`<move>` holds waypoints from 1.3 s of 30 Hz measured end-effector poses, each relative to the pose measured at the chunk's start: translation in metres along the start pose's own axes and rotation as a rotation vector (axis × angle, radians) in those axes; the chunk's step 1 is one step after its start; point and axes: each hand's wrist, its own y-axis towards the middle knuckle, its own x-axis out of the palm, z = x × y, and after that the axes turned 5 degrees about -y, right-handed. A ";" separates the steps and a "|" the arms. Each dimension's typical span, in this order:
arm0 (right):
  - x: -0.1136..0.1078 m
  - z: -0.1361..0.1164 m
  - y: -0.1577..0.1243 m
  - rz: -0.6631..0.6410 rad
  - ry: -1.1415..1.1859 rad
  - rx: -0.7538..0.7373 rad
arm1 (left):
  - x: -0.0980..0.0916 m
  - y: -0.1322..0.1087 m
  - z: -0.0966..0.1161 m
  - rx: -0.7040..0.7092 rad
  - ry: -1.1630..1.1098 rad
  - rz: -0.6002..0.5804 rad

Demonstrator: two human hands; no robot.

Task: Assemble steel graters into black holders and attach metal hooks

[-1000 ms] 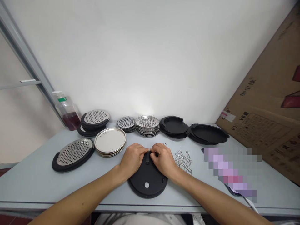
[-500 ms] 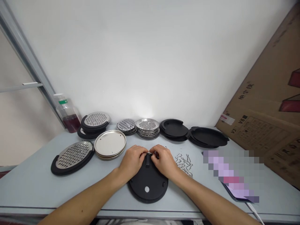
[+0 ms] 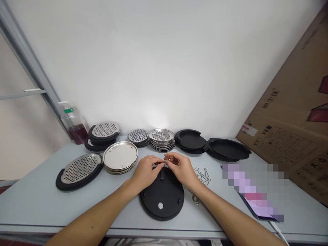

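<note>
Two bare forearms reach in from the near edge of a pale grey surface point(image 3: 33, 205), and the hands meet at its middle. The left hand point(image 3: 146, 173) and the right hand point(image 3: 179, 169) are close together, with their fingertips coming in from both sides to pinch a small bright metal piece point(image 3: 163, 164), too small to make out clearly. Just below the fingers, a round black plastic disc point(image 3: 162, 201) lies flat, its top rim touching or almost touching the hands. It has a short raised black strap point(image 3: 162, 175) near that rim and a white dot point(image 3: 160, 205) toward the near side. Just right of the right hand lies a loose heap of silver wire hooks point(image 3: 202, 175), with a small metal ring point(image 3: 195, 199) beside the disc. To the left of the hands sits a stack of plain silver trays point(image 3: 120, 156), and beyond it, near the left end, a perforated steel grater on a black base point(image 3: 79, 170). Along the back edge, from left to right, stand a plastic bottle with dark red liquid point(image 3: 73, 124), a stack of grater plates on black bases point(image 3: 105, 131), two stacks of perforated steel discs point(image 3: 138, 136) point(image 3: 161, 138), and two stacks of black bases point(image 3: 190, 140) point(image 3: 227, 149). A pixelated object point(image 3: 256, 191) lies near the right edge, and a large cardboard sheet point(image 3: 282, 126) leans against the wall.
</note>
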 end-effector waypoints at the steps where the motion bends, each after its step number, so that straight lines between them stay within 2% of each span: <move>1: 0.001 0.000 0.000 0.002 0.017 0.005 | 0.001 0.001 0.002 0.000 -0.007 -0.006; 6: 0.001 -0.006 -0.003 0.023 0.066 0.024 | 0.002 0.004 0.006 -0.016 -0.029 -0.004; 12: -0.003 -0.016 -0.003 0.025 0.044 -0.107 | 0.002 0.005 0.012 -0.012 -0.028 -0.001; 20: -0.004 -0.020 -0.005 0.080 -0.007 -0.112 | 0.003 0.001 0.017 -0.046 -0.118 0.021; 25: -0.004 -0.021 -0.006 0.104 0.015 -0.078 | 0.006 -0.001 0.019 -0.066 -0.227 0.023; 28: -0.005 -0.021 -0.005 0.109 0.070 -0.006 | 0.006 -0.002 0.022 -0.063 -0.225 0.009; 32: -0.005 -0.020 -0.003 0.063 0.210 0.117 | 0.006 -0.004 0.023 -0.043 -0.186 -0.002; 39: -0.009 -0.023 0.001 0.003 0.286 0.142 | 0.005 -0.005 0.023 -0.022 -0.178 -0.014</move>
